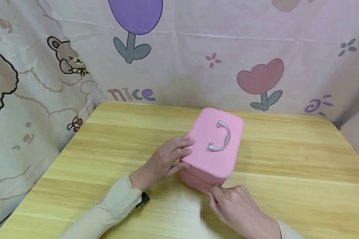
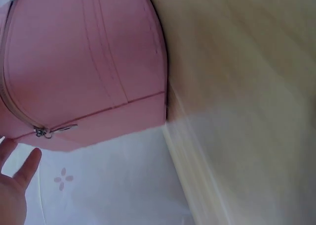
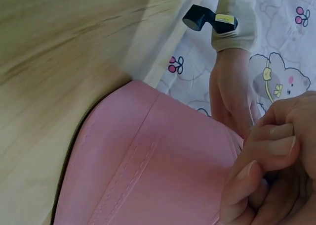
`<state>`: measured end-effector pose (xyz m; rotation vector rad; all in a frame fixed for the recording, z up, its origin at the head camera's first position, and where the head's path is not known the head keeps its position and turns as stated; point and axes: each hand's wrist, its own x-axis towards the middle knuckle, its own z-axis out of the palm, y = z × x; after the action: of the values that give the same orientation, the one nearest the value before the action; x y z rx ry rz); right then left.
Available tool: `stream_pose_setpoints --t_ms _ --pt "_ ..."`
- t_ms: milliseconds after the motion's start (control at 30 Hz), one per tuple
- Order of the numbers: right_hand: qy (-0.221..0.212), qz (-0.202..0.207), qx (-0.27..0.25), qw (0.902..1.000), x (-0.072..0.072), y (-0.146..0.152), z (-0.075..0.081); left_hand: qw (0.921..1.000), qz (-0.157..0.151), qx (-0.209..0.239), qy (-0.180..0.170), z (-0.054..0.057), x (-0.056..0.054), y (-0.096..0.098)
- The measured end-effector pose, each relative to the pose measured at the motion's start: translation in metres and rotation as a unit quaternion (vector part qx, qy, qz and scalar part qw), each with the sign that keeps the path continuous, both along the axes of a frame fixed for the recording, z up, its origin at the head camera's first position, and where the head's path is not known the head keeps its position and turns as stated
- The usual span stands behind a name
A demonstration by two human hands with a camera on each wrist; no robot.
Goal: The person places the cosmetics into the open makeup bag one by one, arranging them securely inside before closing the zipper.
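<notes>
A pink box-shaped case (image 1: 209, 142) with a curved silver handle (image 1: 226, 137) on its closed lid stands on the wooden table, set at an angle. My left hand (image 1: 164, 159) rests on its left edge, fingers fairly straight on the lid and thumb lower at the near corner. At the near right corner, my right hand (image 1: 236, 205) pinches a small metal zipper pull (image 1: 214, 187) between thumb and curled index finger. The right wrist view shows those fingers curled, hiding the pull. Another zipper pull (image 2: 59, 129) hangs on the side in the left wrist view.
The light wooden table (image 1: 287, 199) extends around the case. A printed cloth (image 1: 191, 73) hangs behind it, and more patterned cloth (image 1: 33, 99) covers the left side. A black strapped device (image 1: 142, 200) sits on the left sleeve's cuff.
</notes>
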<state>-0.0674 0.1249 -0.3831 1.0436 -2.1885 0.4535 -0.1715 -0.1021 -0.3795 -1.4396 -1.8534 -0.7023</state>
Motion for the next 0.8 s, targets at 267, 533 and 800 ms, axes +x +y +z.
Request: stream_pose_setpoints --t_ms 267,533,800 --pt "0.02 -0.017 0.009 0.9996 -0.001 -0.002 -0.001 0.9992 0.037 0.006 0.016 -0.004 0.008 0.009" --pt "0.006 -0.029 0.022 0.9993 -0.001 -0.004 -0.003 0.9988 0.045 0.019 0.0 -0.005 0.015 0.013" --pt "0.033 -0.027 0.024 0.9988 -0.005 -0.012 -0.003 0.9979 0.06 0.02 0.015 -0.005 0.021 0.022"
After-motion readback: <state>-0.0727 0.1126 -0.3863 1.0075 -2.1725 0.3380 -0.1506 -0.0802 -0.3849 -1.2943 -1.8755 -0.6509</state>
